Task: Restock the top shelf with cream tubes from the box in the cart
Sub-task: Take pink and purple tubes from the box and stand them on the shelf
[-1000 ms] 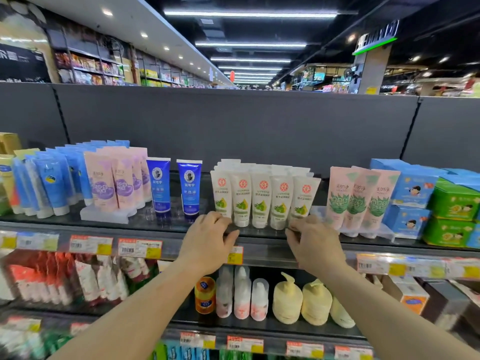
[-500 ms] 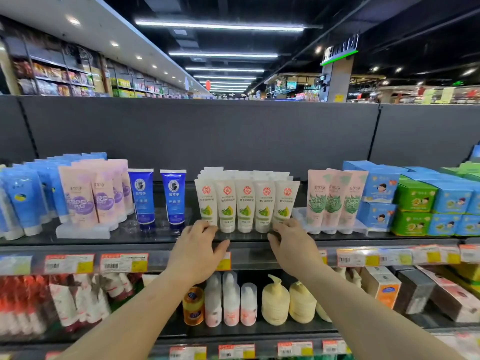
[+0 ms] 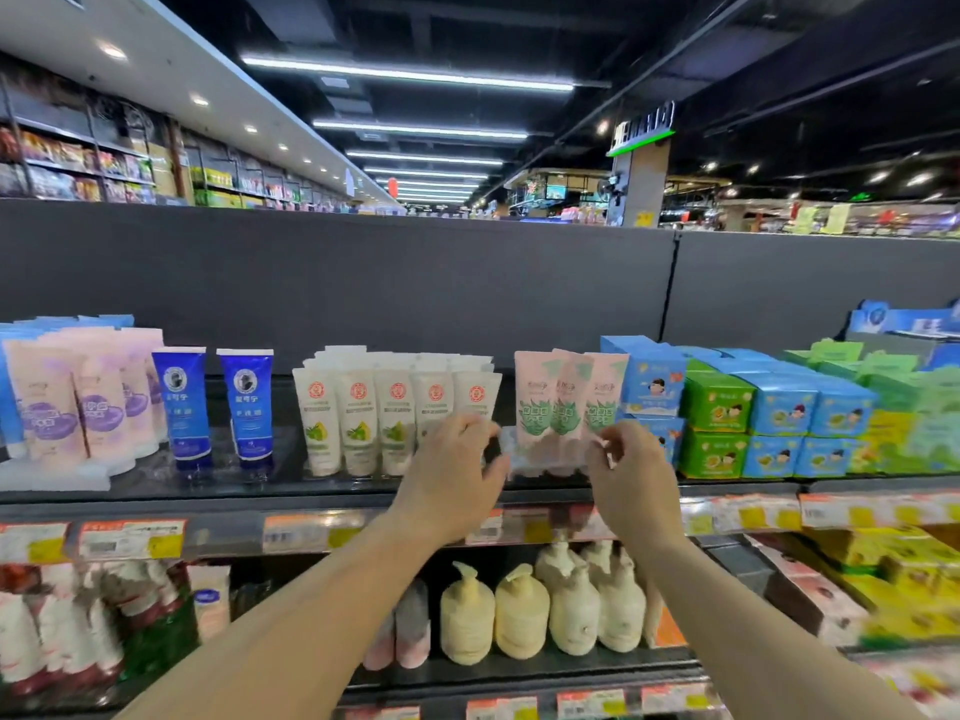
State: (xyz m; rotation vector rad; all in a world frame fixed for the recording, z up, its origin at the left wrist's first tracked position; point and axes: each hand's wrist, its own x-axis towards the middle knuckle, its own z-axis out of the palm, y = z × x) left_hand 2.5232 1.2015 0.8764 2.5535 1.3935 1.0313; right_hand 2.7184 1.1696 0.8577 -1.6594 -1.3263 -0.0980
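Left hand (image 3: pixel 451 472): fingers loosely spread and curved, holding nothing, raised at the front edge of the top shelf (image 3: pixel 208 491), before the rightmost tubes of the cream-white row. Right hand (image 3: pixel 631 483): fingers half curled, thumb and forefinger drawn close as if pinching; whether anything small sits between them cannot be told through the blur.

Cream-white tubes (image 3: pixel 397 418): five across the front with more ranked behind, standing on their caps, long axis upright, crimped ends up. They lie directly beyond and slightly left of the left hand, which is the nearer of the two.

Pink-and-green tubes (image 3: pixel 566 407): three in front, upright likewise, standing just beyond the right hand, between the cream-white row and the blue cartons (image 3: pixel 652 387).

Gap: a narrow dark space on the shelf between the two tube groups, falling between the hands.

Cart and box: not in view, so fresh stock has to be fetched from outside this view.

Judgement: both hands look occupied with straightening facings; any tube added would go in upright, cap down, pushed straight back from the shelf edge.
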